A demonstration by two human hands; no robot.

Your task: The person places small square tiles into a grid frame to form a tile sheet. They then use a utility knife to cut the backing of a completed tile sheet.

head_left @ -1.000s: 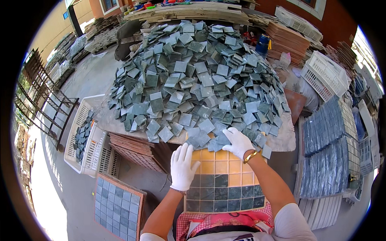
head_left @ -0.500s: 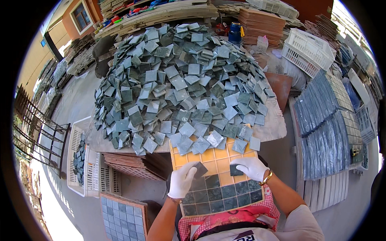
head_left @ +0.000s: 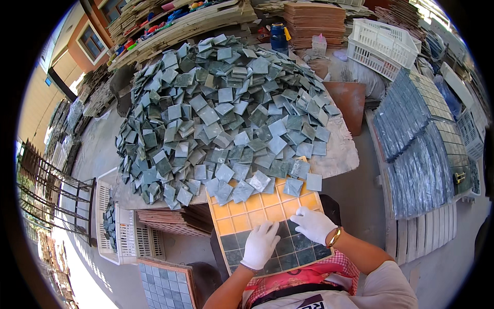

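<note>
We take this for a tile workshop: we see a heap of tiles (head_left: 221, 113) on a table (head_left: 337, 153), a gridded tray (head_left: 237, 209) partly filled with tiles, stacked tile sheets (head_left: 419, 172), white crates (head_left: 383, 40), boards (head_left: 314, 26), planks (head_left: 206, 24) and a metal rack (head_left: 54, 206) standing on a grey floor (head_left: 193, 238).
</note>
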